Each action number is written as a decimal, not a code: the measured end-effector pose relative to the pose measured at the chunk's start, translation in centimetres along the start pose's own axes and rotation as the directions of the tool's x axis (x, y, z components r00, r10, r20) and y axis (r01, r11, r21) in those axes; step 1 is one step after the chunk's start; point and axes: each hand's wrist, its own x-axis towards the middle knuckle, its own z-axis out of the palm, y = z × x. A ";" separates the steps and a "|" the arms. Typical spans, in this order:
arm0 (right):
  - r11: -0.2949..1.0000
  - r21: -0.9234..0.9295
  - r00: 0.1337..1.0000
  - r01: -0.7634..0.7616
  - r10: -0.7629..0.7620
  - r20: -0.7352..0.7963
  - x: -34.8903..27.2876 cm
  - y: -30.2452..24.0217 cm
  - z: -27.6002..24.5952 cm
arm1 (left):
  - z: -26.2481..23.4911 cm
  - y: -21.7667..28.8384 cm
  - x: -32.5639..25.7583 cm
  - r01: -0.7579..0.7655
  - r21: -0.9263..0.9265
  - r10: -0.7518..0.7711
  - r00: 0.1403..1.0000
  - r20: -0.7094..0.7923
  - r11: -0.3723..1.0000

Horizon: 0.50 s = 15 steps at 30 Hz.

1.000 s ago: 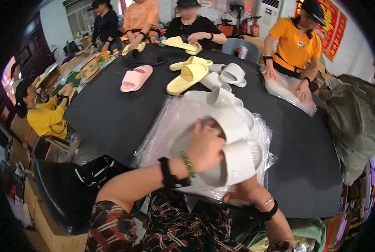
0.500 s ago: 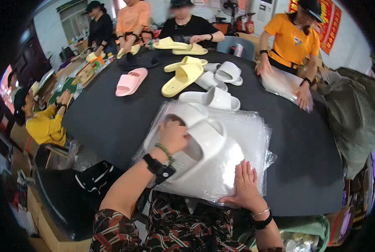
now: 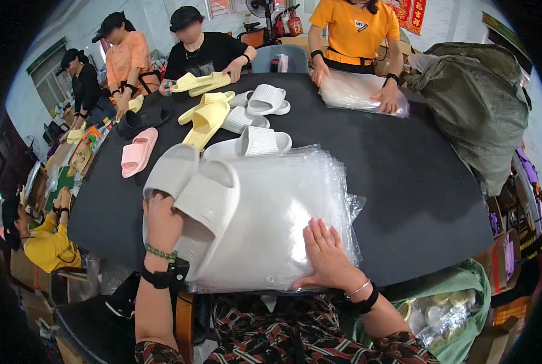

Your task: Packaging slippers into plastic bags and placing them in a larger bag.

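A pair of white slide slippers is in my left hand, whose fingers are hooked into the openings under the straps. The pair is at the left side of a thick stack of clear plastic bags and covers part of it. My right hand lies flat on the stack's near right corner, fingers stretched out and holding nothing. Just beyond the stack, another white slipper rests on the black table.
Grey slippers, yellow slippers, a pink slipper and black slippers stand farther back. A co-worker across the table handles plastic bags; another holds yellow slippers. A large grey-green sack bulges at the right edge.
My left hand has shifted the white slippers leftward over the bag stack. My right hand stays flat on the bags. The view has turned, so the whole scene sits farther left.
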 end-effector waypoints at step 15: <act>0.996 -0.083 0.997 -0.026 0.032 0.063 0.3 -0.7 0.7 | 2.7 4.5 -4.0 -0.020 -0.212 0.096 0.930 0.355 0.977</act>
